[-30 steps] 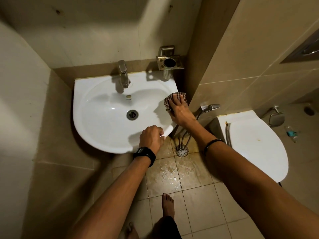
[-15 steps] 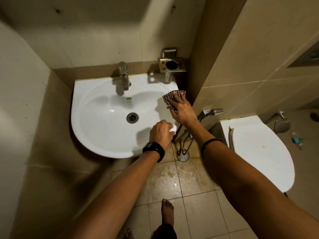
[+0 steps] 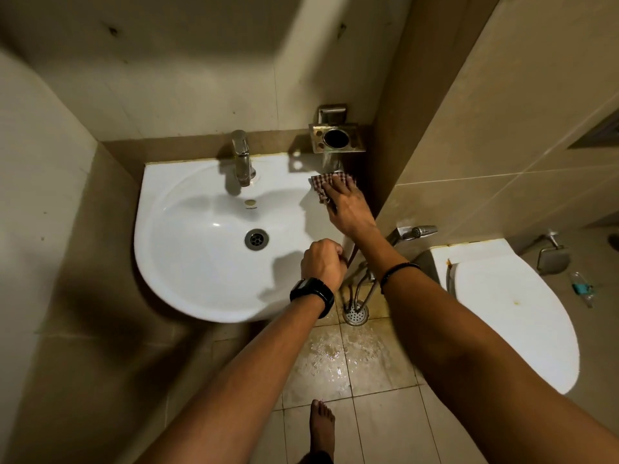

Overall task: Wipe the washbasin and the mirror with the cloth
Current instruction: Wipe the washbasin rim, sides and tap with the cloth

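The basin [image 3: 187, 262] is held at its right rim by the left hand [image 3: 322, 262], fingers curled over the edge. By the right hand [image 3: 350, 211], fingers straight, the cloth [image 3: 322, 183] is pressed flat onto the basin's back right corner.

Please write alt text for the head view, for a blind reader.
Seen from above, a person's right hand presses a checked cloth on the back right rim of a white washbasin, while the left hand grips its near edge.

Dim yellowish light from above, hard shadows, wide-angle bending at edges.
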